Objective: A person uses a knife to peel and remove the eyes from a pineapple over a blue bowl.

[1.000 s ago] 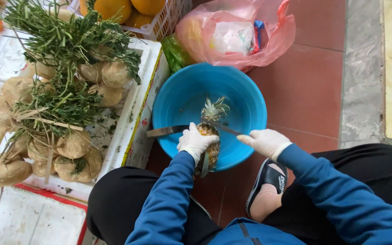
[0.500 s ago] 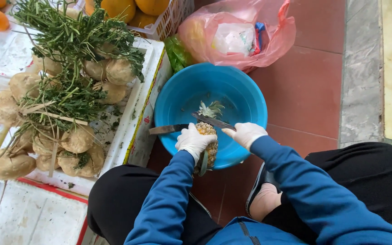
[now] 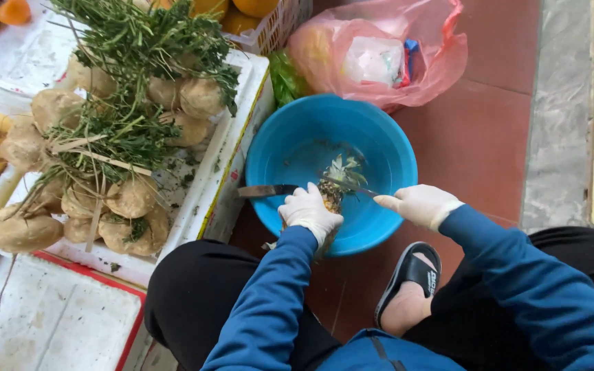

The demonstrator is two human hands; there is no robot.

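Over basin [image 3: 290,148], pineapple [image 3: 333,189] in left hand [image 3: 309,213].

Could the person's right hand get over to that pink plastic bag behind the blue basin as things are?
Probably not freely: the right hand is closed on a knife laid across the pineapple over the blue basin. The pink bag lies beyond, with nothing else between.

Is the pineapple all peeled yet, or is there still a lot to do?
Not yet. The left hand grips the pineapple over the blue basin, and the right hand draws a knife across it. Its leafy top is on and rough skin shows. How much is already peeled is hidden.
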